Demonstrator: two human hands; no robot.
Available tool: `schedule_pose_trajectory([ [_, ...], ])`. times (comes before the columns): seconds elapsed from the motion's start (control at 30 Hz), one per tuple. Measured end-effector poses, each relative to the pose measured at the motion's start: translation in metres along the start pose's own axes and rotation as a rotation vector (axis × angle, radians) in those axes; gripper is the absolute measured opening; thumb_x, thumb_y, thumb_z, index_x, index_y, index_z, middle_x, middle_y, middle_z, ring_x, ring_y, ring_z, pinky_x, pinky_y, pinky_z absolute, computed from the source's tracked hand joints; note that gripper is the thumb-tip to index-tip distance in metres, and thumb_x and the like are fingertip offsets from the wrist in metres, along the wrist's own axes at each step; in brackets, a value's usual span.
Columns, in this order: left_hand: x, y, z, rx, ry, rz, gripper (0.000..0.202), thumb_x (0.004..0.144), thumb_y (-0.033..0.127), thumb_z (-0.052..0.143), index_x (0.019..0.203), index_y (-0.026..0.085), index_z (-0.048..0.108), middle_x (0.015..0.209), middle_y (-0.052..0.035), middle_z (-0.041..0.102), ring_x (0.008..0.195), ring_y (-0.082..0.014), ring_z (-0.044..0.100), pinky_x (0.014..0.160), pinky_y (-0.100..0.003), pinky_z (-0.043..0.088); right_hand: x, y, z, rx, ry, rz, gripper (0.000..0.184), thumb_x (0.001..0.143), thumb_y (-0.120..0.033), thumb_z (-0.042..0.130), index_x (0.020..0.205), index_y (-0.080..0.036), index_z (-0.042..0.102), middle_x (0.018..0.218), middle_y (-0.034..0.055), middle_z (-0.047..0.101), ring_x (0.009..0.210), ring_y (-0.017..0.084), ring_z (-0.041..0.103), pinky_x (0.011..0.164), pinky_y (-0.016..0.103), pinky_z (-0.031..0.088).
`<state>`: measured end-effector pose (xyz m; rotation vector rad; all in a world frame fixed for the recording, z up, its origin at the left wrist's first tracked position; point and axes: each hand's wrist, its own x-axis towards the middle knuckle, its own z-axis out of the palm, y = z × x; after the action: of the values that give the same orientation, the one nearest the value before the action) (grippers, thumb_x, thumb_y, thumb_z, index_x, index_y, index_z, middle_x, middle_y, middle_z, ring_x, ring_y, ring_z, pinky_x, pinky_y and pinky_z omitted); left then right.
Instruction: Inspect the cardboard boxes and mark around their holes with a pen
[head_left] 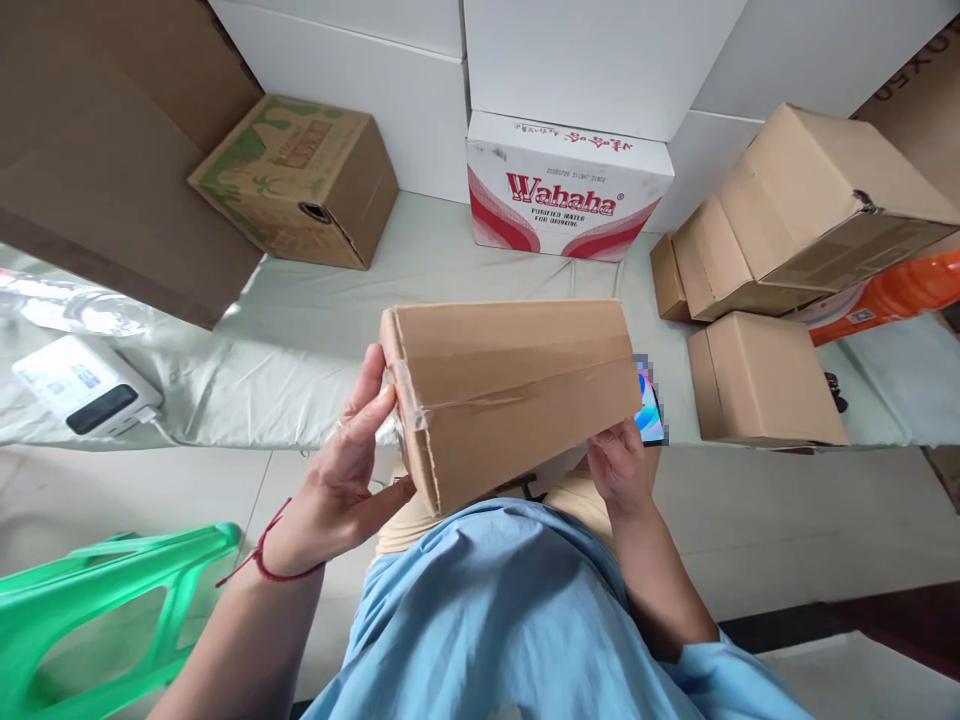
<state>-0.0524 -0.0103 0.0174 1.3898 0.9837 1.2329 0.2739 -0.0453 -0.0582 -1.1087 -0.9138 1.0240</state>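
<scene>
A brown cardboard box sealed with clear tape is held up in front of me, above my lap. My left hand grips its left end, thumb under the near edge and fingers along the taped side. My right hand supports the right lower corner, fingers curled under it. A phone with a bright screen shows just behind the box's right end, partly hidden.
A low surface covered in pale cloth holds a Wahaha water carton, a green-printed carton, several plain brown boxes at right and a white device at left. A green plastic stool stands at lower left.
</scene>
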Motion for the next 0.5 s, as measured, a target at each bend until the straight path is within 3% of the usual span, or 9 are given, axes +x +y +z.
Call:
schedule_pose_trajectory([
  [0.1,-0.003,0.009,0.011,0.011,-0.111,0.072,0.086,0.07,0.031,0.098,0.146,0.059,0.069,0.182,0.0124,0.034,0.176,-0.0388,0.003,0.143,-0.067,0.008,0.0,0.002,-0.001,0.04,0.028,-0.002,0.053,0.088,-0.046,0.085,0.137,-0.035,0.07,0.128,0.0063,0.08,0.11,0.025,0.076,0.092,0.042,0.066],
  [0.2,-0.005,0.015,0.026,-0.13,0.053,0.034,0.066,0.08,0.063,0.088,0.144,0.057,0.07,0.178,0.0152,0.042,0.176,-0.0368,0.012,0.145,-0.062,0.016,-0.002,-0.002,0.002,0.018,0.025,-0.023,0.06,0.088,-0.049,0.085,0.144,-0.036,0.068,0.134,0.0075,0.078,0.117,0.027,0.076,0.098,0.045,0.066],
  [0.3,-0.001,0.015,0.03,-0.231,0.221,-0.024,0.073,0.077,0.082,0.083,0.144,0.057,0.07,0.172,0.0162,0.05,0.174,-0.0359,0.022,0.143,-0.057,0.027,-0.008,-0.012,0.009,-0.038,-0.066,-0.039,0.065,0.096,-0.052,0.079,0.156,-0.035,0.061,0.142,0.0095,0.075,0.131,0.03,0.072,0.108,0.049,0.065],
  [0.4,0.005,0.008,0.022,-0.343,0.32,-0.09,0.065,0.077,0.085,0.081,0.132,0.051,0.078,0.163,0.012,0.061,0.171,-0.0363,0.028,0.136,-0.056,0.042,-0.017,-0.03,0.02,-0.183,-0.173,-0.144,0.072,0.102,-0.042,0.073,0.169,-0.036,0.046,0.168,0.0088,0.057,0.157,0.032,0.055,0.129,0.057,0.051],
  [0.5,0.009,-0.003,0.01,-0.442,0.424,-0.174,0.054,0.07,0.07,0.094,0.113,0.04,0.082,0.148,0.0047,0.073,0.164,-0.0379,0.041,0.13,-0.054,0.047,-0.021,-0.051,0.032,-0.423,-0.31,-0.359,0.087,0.102,-0.032,0.071,0.178,-0.039,0.028,0.186,0.0028,0.028,0.174,0.034,0.025,0.141,0.063,0.03],
])
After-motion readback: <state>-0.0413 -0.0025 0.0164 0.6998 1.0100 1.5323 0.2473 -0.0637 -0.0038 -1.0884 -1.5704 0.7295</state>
